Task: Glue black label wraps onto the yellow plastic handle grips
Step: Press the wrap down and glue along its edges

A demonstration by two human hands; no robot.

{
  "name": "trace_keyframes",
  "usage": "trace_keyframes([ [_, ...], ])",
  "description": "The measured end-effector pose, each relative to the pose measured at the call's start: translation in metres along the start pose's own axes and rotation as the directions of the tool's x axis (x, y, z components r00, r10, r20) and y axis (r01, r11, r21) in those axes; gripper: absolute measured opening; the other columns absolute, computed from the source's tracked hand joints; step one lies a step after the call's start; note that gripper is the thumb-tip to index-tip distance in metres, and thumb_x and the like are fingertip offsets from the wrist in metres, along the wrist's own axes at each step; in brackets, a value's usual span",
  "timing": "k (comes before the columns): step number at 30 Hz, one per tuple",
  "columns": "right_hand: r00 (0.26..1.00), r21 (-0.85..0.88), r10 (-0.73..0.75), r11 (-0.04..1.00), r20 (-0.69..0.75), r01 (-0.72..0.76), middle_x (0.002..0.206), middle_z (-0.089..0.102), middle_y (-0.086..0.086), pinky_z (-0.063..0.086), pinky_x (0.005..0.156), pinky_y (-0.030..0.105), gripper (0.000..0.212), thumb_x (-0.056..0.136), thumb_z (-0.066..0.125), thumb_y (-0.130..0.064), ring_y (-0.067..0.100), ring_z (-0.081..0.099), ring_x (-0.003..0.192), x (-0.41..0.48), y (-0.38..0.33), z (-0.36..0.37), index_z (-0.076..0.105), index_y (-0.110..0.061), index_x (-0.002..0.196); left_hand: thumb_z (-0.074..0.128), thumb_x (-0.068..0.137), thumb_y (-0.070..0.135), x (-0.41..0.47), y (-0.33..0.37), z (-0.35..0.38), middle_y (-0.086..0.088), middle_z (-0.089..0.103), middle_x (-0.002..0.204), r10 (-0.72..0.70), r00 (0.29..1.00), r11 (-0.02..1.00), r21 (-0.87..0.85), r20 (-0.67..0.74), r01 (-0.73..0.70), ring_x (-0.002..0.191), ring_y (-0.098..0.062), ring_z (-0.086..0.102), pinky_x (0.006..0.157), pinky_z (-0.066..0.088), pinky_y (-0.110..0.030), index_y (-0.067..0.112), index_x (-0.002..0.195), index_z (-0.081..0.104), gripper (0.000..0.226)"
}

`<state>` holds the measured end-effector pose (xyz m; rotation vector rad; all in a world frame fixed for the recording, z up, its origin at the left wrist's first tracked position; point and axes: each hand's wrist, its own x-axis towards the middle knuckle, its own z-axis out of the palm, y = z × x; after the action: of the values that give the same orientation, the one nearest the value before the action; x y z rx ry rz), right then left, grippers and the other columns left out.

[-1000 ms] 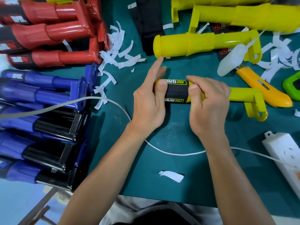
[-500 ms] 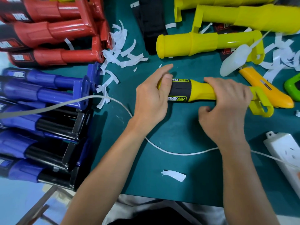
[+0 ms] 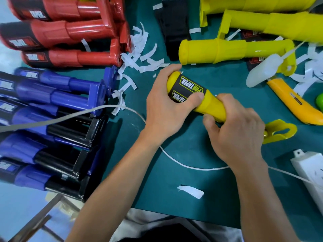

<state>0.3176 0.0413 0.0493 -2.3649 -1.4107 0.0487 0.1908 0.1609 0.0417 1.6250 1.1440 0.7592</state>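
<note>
Fingers (image 3: 229, 102) curled — one handle (image 3: 213, 107), left hand (image 3: 164, 109), right hand (image 3: 239, 135)

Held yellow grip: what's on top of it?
Black label wrap round the yellow grip near its end. Left hand covers the label's lower part; right hand hides the shaft. Label seam unseen.

the right hand (image 3: 236, 135) is covering the grip's (image 3: 212, 107) middle; the left hand (image 3: 166, 110) is hiding the label's (image 3: 187, 89) underside. at 9 o'clock blue grips (image 3: 43, 95) are blurring and running off the edge. at 4 o'clock the edge is cutting a power strip (image 3: 309, 173).
</note>
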Motion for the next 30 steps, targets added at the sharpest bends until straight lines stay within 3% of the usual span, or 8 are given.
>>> trace_keyframes([
  [5,1.0,-0.001,0.001,1.0,0.004,-0.001,0.082,0.066,0.007,0.028,0.065,0.034,0.043,0.091,0.059,-0.051,0.036,0.052,0.067,0.0,-0.004,0.001,0.064,-0.016,0.117,0.062,0.093,0.039,0.006,0.002,0.0,0.021,0.063,0.078,-0.008,0.985,0.998,0.067,-0.175,0.02,0.073,-0.004,0.061,0.067,0.045,-0.016,0.035,0.101,0.068,0.011],
  [9,0.999,-0.043,-0.05,0.998,-0.011,0.049,0.11,0.07,0.006,0.033,0.086,0.044,0.048,0.094,0.06,-0.055,0.034,0.053,0.104,-0.001,-0.004,0.005,0.071,-0.014,0.117,0.046,0.095,0.044,0.015,-0.001,-0.005,0.011,0.066,0.068,-0.14,0.954,0.972,0.145,-0.265,0.184,0.07,-0.012,0.061,0.07,0.051,-0.035,0.033,0.088,0.075,0.032],
  [12,0.998,-0.024,-0.037,0.999,0.051,0.038,0.101,0.07,0.009,0.035,0.079,0.044,0.049,0.097,0.055,-0.054,0.037,0.059,0.089,-0.001,-0.006,0.008,0.069,-0.014,0.121,0.038,0.092,0.052,0.018,-0.002,-0.013,0.002,0.065,0.065,-0.154,0.946,0.883,0.391,-0.286,0.262,0.07,-0.021,0.059,0.073,0.051,-0.042,0.028,0.081,0.075,0.046],
  [16,0.996,-0.04,-0.047,0.998,0.082,0.05,0.098,0.069,0.008,0.039,0.075,0.045,0.052,0.094,0.057,-0.056,0.037,0.06,0.085,0.0,-0.006,0.01,0.067,-0.015,0.124,0.06,0.094,0.038,0.007,0.003,-0.009,0.013,0.073,0.104,0.01,0.993,0.946,0.322,-0.117,0.028,0.102,-0.013,0.063,0.097,0.049,-0.032,0.028,0.109,0.078,0.026],
  [18,0.994,-0.072,-0.057,0.995,0.092,0.063,0.102,0.069,0.007,0.038,0.077,0.045,0.054,0.089,0.065,-0.057,0.035,0.059,0.09,0.0,-0.004,0.009,0.066,-0.016,0.124,0.066,0.091,0.034,0.003,0.001,-0.006,0.007,0.067,0.126,0.093,0.996,0.953,0.291,-0.015,-0.085,0.119,-0.01,0.059,0.107,0.043,-0.026,0.022,0.127,0.072,0.038],
  [23,0.997,-0.137,0.032,0.99,0.065,-0.023,0.091,0.067,0.007,0.037,0.075,0.043,0.051,0.083,0.076,-0.051,0.034,0.058,0.081,-0.001,-0.005,0.009,0.067,-0.016,0.119,0.049,0.106,0.013,0.009,-0.007,-0.012,0.009,0.073,0.112,0.066,0.992,0.991,0.123,-0.106,-0.053,0.101,-0.002,0.067,0.09,0.053,-0.023,0.017,0.136,0.066,0.035],
  [26,0.987,-0.153,0.16,0.976,0.016,-0.155,0.079,0.064,0.007,0.04,0.073,0.042,0.053,0.079,0.074,-0.06,0.035,0.058,0.074,-0.004,-0.008,0.008,0.067,-0.015,0.106,0.046,0.106,0.015,0.01,-0.008,-0.013,0.009,0.074,0.112,-0.037,0.982,0.999,-0.02,-0.188,0.034,0.108,-0.005,0.069,0.096,0.054,-0.027,0.016,0.142,0.06,0.038],
  [30,0.995,-0.123,0.086,0.989,0.043,-0.08,0.076,0.057,0.01,0.031,0.07,0.042,0.046,0.086,0.072,-0.055,0.036,0.051,0.071,-0.003,-0.008,0.01,0.058,-0.012,0.091,0.063,0.093,0.037,0.002,-0.005,-0.006,0.012,0.056,0.144,0.051,0.999,0.967,0.25,0.019,-0.054,0.134,-0.003,0.051,0.112,0.041,-0.024,0.03,0.149,0.053,0.057],
])
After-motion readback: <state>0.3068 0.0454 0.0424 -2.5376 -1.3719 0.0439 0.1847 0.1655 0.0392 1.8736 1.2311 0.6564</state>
